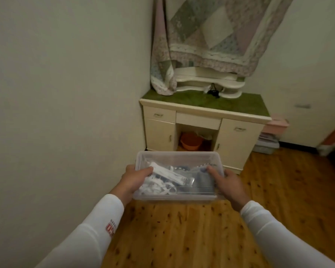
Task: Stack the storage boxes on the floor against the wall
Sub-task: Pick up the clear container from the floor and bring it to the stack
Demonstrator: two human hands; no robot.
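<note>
Above the wooden floor (201, 238), near the left wall (56, 93): one clear storage box (179, 176), held in the air, no lid on it.
Box axis: long side running left to right, level, between both hands.
Left hand (135, 179): wrapped around the box's left end, thumb over the rim.
Right hand (227, 183): wrapped around the right end, thumb inside the rim.
Nearer hand: neither; both equally placed.
Wall direction: to the left of the box, apart from it.
Count: one box in hand; small packets inside, number unclear.
Ahead: one cream cabinet (203, 130), behind the box.
</note>
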